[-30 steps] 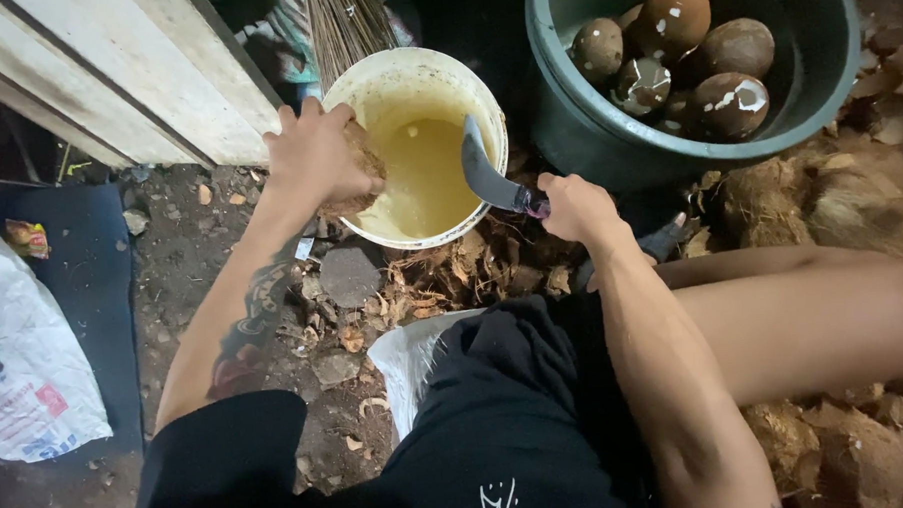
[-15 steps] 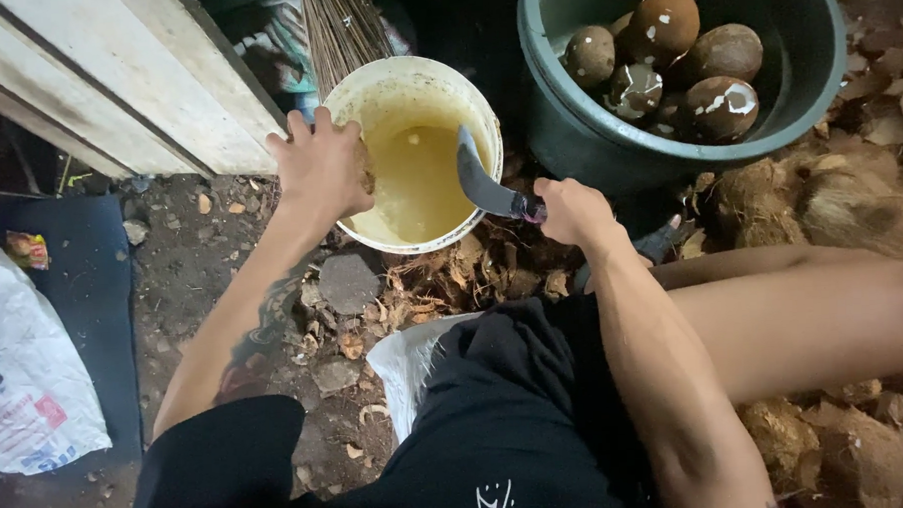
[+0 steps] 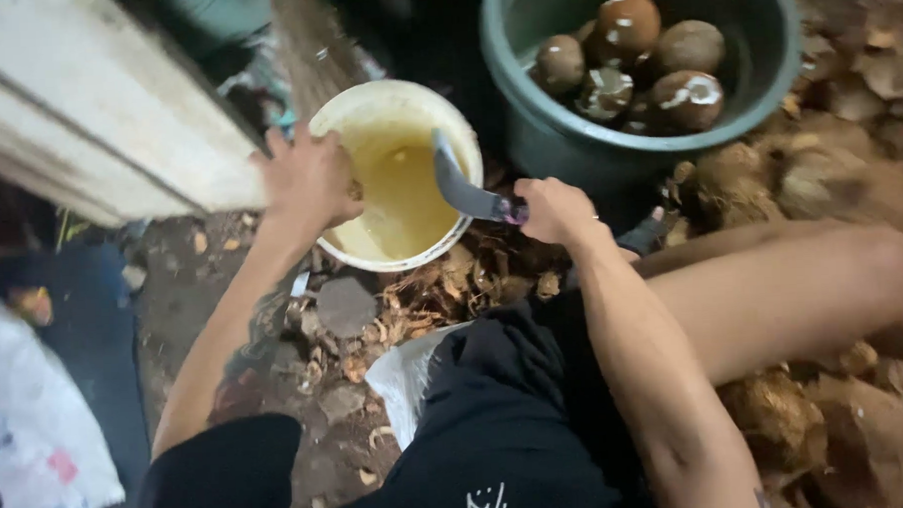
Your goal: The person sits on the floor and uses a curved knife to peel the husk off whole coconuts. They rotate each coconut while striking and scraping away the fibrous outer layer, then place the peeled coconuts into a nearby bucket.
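My left hand [image 3: 314, 179] grasps a coconut over the cream bucket [image 3: 396, 111]; right hand [image 3: 555, 208] clenched on the curved knife [image 3: 464, 188]. Best: keep blade clear of fingers.

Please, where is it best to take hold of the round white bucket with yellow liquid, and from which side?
Probably at the rim of the round white bucket, from the left, where the left hand already rests. It stands upright and open, so gripping the rim keeps it level. The right hand holds a curved dark knife over the right side.
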